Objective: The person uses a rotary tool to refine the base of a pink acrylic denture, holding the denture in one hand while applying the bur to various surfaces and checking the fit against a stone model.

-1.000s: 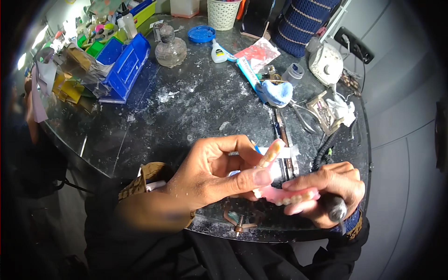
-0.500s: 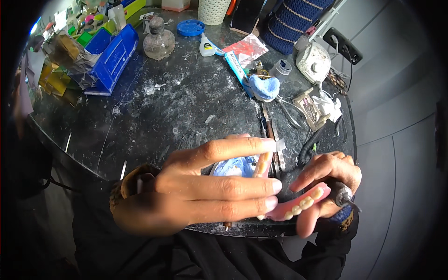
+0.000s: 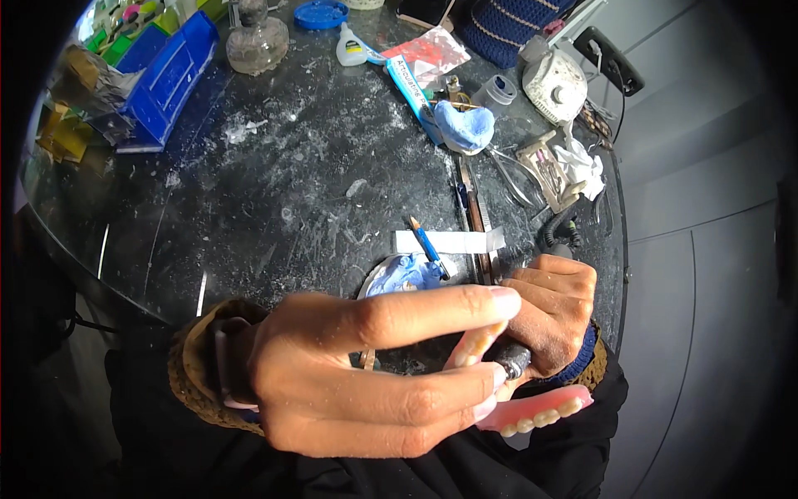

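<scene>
A denture with a pink base and a row of cream teeth [image 3: 536, 411] is gripped by my left hand [image 3: 349, 358], its fingers pressed along the near and far arms of the arch. My right hand [image 3: 553, 312] is closed around a dark rotary handpiece [image 3: 514, 359]. The handpiece's nose points left, in the gap between the denture's two arms; its tip is hidden behind my left fingers, so contact cannot be made out. Just beyond my left hand lies a blue and white dental cast [image 3: 399, 276], with a blue pencil [image 3: 426, 243] leaning at its edge.
Past the cast is a white strip [image 3: 449, 242]; thin hand tools [image 3: 475, 212] lie beside it. A second blue cast [image 3: 464, 127], pliers [image 3: 509, 177] and a cream-coloured box [image 3: 555, 87] stand farther right. Blue bin [image 3: 170, 83] and glass burner [image 3: 256, 43] are far left.
My right hand has turned and brought the handpiece's nose in between the denture's arms. My left hand has moved nearer with the denture, uncovering the pencil and strip. The view has shifted.
</scene>
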Demonstrator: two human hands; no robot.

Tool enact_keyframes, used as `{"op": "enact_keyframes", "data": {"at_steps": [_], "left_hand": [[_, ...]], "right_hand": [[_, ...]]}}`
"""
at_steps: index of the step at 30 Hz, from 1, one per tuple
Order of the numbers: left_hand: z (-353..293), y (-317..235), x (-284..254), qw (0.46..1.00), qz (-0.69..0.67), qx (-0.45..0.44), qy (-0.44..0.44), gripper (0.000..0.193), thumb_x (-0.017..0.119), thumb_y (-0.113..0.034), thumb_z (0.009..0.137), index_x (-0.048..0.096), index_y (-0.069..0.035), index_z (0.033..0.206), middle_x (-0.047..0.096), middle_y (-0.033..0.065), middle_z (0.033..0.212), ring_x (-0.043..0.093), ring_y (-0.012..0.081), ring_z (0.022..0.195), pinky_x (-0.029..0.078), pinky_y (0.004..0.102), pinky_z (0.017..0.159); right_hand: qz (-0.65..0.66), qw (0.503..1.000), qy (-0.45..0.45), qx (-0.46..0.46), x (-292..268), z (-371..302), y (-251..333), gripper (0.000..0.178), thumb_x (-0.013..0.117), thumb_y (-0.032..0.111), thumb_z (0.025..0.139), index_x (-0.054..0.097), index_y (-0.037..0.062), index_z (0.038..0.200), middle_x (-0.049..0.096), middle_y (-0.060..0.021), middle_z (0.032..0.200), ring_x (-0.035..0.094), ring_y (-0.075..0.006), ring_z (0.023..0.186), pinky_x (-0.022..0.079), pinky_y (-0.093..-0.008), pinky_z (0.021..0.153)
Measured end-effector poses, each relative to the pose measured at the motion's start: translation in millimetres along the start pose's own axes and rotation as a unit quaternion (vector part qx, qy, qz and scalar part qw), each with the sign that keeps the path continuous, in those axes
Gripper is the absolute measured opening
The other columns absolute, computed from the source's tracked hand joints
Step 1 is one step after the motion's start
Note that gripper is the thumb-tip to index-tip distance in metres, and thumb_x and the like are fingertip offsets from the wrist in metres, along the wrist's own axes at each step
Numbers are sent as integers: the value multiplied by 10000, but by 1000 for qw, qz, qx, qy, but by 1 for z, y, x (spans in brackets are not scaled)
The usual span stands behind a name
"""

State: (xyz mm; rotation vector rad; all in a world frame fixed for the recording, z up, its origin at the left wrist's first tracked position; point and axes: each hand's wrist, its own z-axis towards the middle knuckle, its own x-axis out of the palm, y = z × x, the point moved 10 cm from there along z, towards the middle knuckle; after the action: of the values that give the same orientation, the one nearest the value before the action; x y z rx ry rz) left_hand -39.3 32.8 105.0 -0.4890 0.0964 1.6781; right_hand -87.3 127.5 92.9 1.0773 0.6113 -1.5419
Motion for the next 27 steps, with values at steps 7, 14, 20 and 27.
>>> {"op": "enact_keyframes", "data": {"at_steps": [7, 14, 20, 27], "left_hand": [[1, -1, 4, 1000, 24, -1, -9, 203, 741, 10, 654, 680, -105, 811, 673, -47, 898, 665, 219, 849, 542, 200, 684], [0, 0, 7, 1000, 21, 5, 1, 191, 740, 12, 658, 673, -98, 799, 673, -46, 889, 666, 227, 878, 546, 200, 697], [1, -1, 7, 999, 31, 10, 2, 186, 741, 7, 658, 674, -94, 799, 675, -43, 880, 668, 234, 877, 549, 206, 708], [0, 0, 8, 1000, 4, 0, 5, 172, 747, -17, 657, 679, -91, 796, 672, -45, 871, 669, 232, 883, 547, 200, 701]], "right_hand": [[-34, 999, -18, -20, 1, -5, 4, 482, 627, 556, 666, 481, 102, 595, 476, -7, 536, 482, -132, 418, 278, -263, 382], [-18, 999, -19, -28, 1, -5, 5, 495, 612, 566, 694, 476, 102, 585, 470, -3, 528, 477, -126, 411, 271, -255, 372], [-11, 1000, 8, -13, 4, -1, 5, 513, 587, 575, 733, 467, 103, 575, 467, -3, 525, 478, -123, 412, 272, -253, 374], [-9, 999, -24, -20, 6, -6, 4, 519, 579, 575, 748, 466, 102, 567, 464, -3, 516, 479, -123, 411, 275, -254, 375]]}}
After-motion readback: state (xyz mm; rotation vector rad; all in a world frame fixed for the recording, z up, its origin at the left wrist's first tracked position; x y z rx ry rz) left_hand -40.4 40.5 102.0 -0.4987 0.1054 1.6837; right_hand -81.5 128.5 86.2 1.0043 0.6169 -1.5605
